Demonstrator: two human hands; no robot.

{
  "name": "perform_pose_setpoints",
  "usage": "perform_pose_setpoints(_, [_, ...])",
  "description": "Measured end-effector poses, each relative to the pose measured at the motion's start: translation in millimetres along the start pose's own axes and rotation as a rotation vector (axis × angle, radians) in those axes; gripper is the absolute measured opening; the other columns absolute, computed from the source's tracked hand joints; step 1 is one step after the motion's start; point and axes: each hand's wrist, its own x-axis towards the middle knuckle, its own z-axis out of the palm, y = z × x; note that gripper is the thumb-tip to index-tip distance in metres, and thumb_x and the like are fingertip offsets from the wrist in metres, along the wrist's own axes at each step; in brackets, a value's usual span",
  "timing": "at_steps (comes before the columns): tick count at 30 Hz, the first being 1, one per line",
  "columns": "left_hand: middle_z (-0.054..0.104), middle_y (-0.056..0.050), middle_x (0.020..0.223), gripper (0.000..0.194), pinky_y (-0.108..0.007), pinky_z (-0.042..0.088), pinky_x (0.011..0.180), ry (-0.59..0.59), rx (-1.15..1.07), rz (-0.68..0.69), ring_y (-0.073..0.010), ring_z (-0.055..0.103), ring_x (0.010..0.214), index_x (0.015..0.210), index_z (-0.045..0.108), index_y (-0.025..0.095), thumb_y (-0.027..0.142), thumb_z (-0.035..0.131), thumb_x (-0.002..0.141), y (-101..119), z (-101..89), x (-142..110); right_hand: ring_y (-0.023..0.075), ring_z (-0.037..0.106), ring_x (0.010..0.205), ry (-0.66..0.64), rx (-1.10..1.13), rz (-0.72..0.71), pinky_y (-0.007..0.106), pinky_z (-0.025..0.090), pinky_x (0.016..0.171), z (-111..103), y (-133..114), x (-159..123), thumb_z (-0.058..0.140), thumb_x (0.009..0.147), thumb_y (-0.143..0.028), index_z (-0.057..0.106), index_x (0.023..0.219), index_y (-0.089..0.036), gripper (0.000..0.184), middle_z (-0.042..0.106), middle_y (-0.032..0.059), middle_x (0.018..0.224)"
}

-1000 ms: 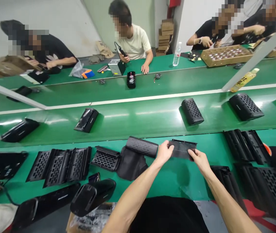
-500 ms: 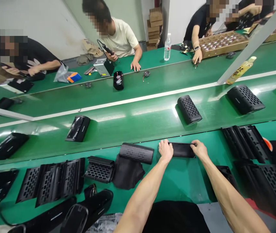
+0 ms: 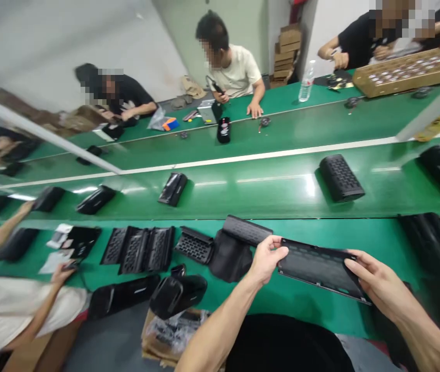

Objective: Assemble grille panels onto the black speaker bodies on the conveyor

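Between my hands, raised and tilted above the green bench, is a black perforated panel [image 3: 318, 267] with dark mesh showing across its inner side. My left hand [image 3: 266, 257] pinches its left end, thumb on top. At the right end, my right hand [image 3: 373, 276] grips it the same way. Just left of my left hand, a curved perforated cover [image 3: 246, 229] rests partly on a piece of black mesh cloth [image 3: 231, 257]. Beside the cloth lies another perforated cover [image 3: 194, 244].
Several perforated covers [image 3: 138, 250] lie left on the bench; more dark parts [image 3: 431, 248] are at right. Black speaker housings [image 3: 342, 177] stand on the green conveyor [image 3: 243, 194]. A co-worker's arm [image 3: 44, 310] reaches in at left. A box of plastic bags [image 3: 173, 330] sits below the bench.
Both hands have lifted the panel off the bench toward me and tilted its inner face up. My view has swung left, bringing in the co-worker at left.
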Motion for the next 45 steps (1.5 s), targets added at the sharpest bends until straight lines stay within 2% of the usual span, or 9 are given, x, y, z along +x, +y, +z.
perform_pose_setpoints(3, [0.069,-0.004,0.093,0.048,-0.024,0.051,0.069,0.029,-0.166,-0.026,-0.0123,0.061,0.075,0.104,0.073,0.016,0.043,0.093,0.070,2,-17.4,-33,0.0283,0.072,0.077,-0.038,0.032,0.009,0.038,0.060,0.063,21,15,-15,0.094,0.068,-0.054,0.076,0.111,-0.030,0.052,0.078,0.0065,0.095])
perform_pose_setpoints(7, [0.073,-0.005,0.093,0.038,-0.028,0.054,0.084,0.052,-0.284,-0.003,-0.0160,0.067,0.086,0.106,0.075,0.018,0.038,0.090,0.077,7,-36.9,-70,0.0265,0.071,0.076,-0.106,0.054,-0.019,0.036,0.060,0.064,52,13,-39,0.094,0.069,-0.054,0.078,0.106,-0.028,0.048,0.077,0.0059,0.093])
perform_pose_setpoints(13, [0.074,-0.005,0.096,0.035,-0.029,0.055,0.086,0.079,-0.291,0.001,-0.0160,0.069,0.087,0.106,0.076,0.019,0.035,0.089,0.078,10,-51.7,-97,0.0198,0.062,0.064,-0.137,0.058,-0.031,0.031,0.052,0.056,76,9,-61,0.094,0.070,-0.056,0.077,0.096,-0.025,0.044,0.072,0.0035,0.081])
perform_pose_setpoints(16, [0.074,-0.005,0.097,0.038,-0.028,0.054,0.083,0.109,-0.293,0.013,-0.0169,0.068,0.089,0.106,0.076,0.018,0.035,0.090,0.075,9,-51.7,-103,0.0186,0.060,0.065,-0.143,0.092,-0.037,0.031,0.055,0.062,76,13,-67,0.097,0.068,-0.052,0.079,0.098,-0.025,0.044,0.071,0.0020,0.081])
perform_pose_setpoints(19, [0.073,-0.003,0.092,0.040,-0.027,0.053,0.080,0.167,-0.292,0.015,-0.0153,0.065,0.084,0.099,0.075,0.018,0.039,0.094,0.071,8,-50.5,-106,0.0207,0.066,0.079,-0.199,0.121,-0.038,0.032,0.057,0.074,74,15,-73,0.097,0.070,-0.046,0.080,0.107,-0.026,0.046,0.075,0.0037,0.095])
perform_pose_setpoints(23, [0.072,-0.002,0.088,0.042,-0.027,0.051,0.079,0.161,-0.284,-0.001,-0.0147,0.063,0.081,0.096,0.073,0.017,0.043,0.094,0.072,8,-49.8,-110,0.0216,0.067,0.088,-0.189,0.148,-0.038,0.031,0.056,0.077,75,17,-80,0.096,0.073,-0.044,0.080,0.111,-0.028,0.045,0.077,0.0046,0.107])
perform_pose_setpoints(30, [0.071,-0.002,0.089,0.042,-0.027,0.050,0.080,0.165,-0.245,0.034,-0.0147,0.062,0.082,0.097,0.074,0.017,0.044,0.094,0.073,3,-51.1,-112,0.0172,0.063,0.078,-0.110,0.176,-0.044,0.025,0.052,0.066,78,21,-84,0.099,0.068,-0.048,0.082,0.104,-0.025,0.047,0.074,0.0031,0.092])
perform_pose_setpoints(37, [0.071,-0.001,0.088,0.043,-0.026,0.051,0.079,0.188,-0.256,0.018,-0.0139,0.063,0.080,0.097,0.074,0.017,0.045,0.094,0.072,-3,-53.3,-112,0.0174,0.064,0.081,-0.136,0.213,-0.032,0.024,0.054,0.067,77,24,-89,0.100,0.069,-0.045,0.081,0.106,-0.024,0.046,0.071,0.0032,0.091])
perform_pose_setpoints(45, [0.072,-0.003,0.091,0.041,-0.026,0.052,0.078,0.152,-0.270,0.030,-0.0145,0.065,0.081,0.099,0.075,0.017,0.040,0.095,0.071,2,-54.3,-115,0.0150,0.059,0.072,-0.129,0.221,-0.038,0.023,0.052,0.063,78,26,-88,0.099,0.071,-0.044,0.082,0.105,-0.025,0.043,0.064,0.0001,0.081])
